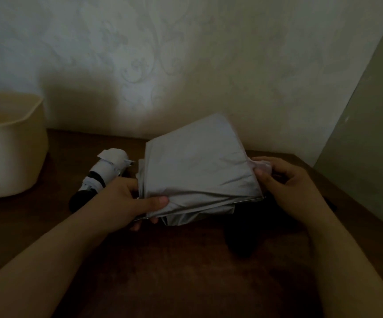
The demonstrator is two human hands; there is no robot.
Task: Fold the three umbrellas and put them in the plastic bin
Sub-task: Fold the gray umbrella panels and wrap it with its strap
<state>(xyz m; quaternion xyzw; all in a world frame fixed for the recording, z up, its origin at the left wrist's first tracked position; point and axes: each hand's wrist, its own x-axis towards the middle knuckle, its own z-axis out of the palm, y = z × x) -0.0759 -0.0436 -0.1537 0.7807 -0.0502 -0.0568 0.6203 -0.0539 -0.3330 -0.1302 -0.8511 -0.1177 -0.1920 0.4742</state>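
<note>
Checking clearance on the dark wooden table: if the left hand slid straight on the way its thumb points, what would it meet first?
The left hand points rightward into the grey umbrella canopy it already grips; beyond that, probably the right hand, though depth is unclear.

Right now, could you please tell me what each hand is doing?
Left hand: grips the grey umbrella at its near-left edge.
Right hand: pinches the umbrella's fabric at its right end.

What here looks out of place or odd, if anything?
Nothing damaged or spilled. The grey umbrella held by both hands is still loose and baggy, not rolled, and the rolled white umbrella lies on the table rather than in the bin.
</note>
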